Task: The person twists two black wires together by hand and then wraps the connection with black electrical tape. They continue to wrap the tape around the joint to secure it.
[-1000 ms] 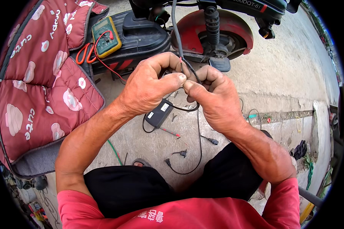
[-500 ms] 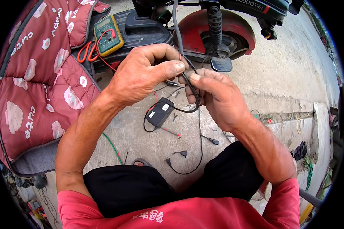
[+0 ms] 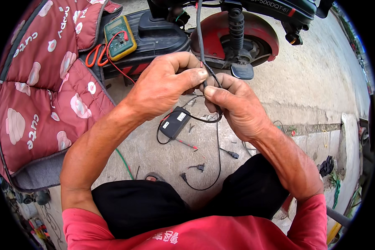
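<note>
My left hand and my right hand meet in the middle of the view, both pinching a thin black cable that hangs down from the scooter above. The thumbs press together on the cable's end, where a bit of red wire shows. Below the hands a small black box module dangles on the same wiring, and a loop of black wire with small plugs trails to the concrete ground.
A scooter with a red rear fender and a black footboard stands ahead. A green multimeter with red leads lies on it. A red patterned quilted cover fills the left. A kerb edge runs at right.
Both hands have shifted slightly and tightened on the cable end; my left thumb now presses against my right thumb. The black module hangs in about the same place.
</note>
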A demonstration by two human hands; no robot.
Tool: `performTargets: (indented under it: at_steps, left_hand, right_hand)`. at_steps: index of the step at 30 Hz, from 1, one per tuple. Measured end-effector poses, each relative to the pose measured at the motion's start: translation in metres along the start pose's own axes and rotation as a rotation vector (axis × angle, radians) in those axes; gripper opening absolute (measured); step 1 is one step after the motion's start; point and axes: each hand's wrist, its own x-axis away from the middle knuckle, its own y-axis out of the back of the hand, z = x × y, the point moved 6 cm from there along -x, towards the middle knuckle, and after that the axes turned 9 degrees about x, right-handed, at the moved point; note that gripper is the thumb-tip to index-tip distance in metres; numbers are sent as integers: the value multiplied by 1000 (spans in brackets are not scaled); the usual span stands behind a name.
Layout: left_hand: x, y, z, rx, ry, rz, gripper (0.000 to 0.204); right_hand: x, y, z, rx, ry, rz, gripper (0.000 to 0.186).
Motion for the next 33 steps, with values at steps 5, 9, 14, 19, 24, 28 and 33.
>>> performTargets:
  at_steps: [5, 9, 14, 19, 24, 28, 33]
  left_hand:
    - [1, -1, -1, 81, -47, 56, 30]
    - [0, 0, -1, 63, -44, 64, 31]
    - [2, 4, -6, -35, -66, 15, 28]
    - [3, 3, -10, -143, -45, 19, 25]
    - [3, 1, -6, -135, -46, 15, 25]
    - [2, 1, -2, -91, -30, -17, 25]
    - [3, 7, 2, 96, 43, -61, 26]
  right_hand:
    - [0, -2, 2, 157, 6, -19, 28]
    - [-1, -1, 2, 198, 16, -24, 30]
    - [0, 1, 3, 122, -6, -31, 27]
    - [1, 5, 3, 145, -11, -36, 25]
    - [1, 4, 3, 173, -30, -23, 26]
    - [0, 8, -3, 102, -80, -2, 24]
    - [2, 9, -3, 7, -61, 16, 21]
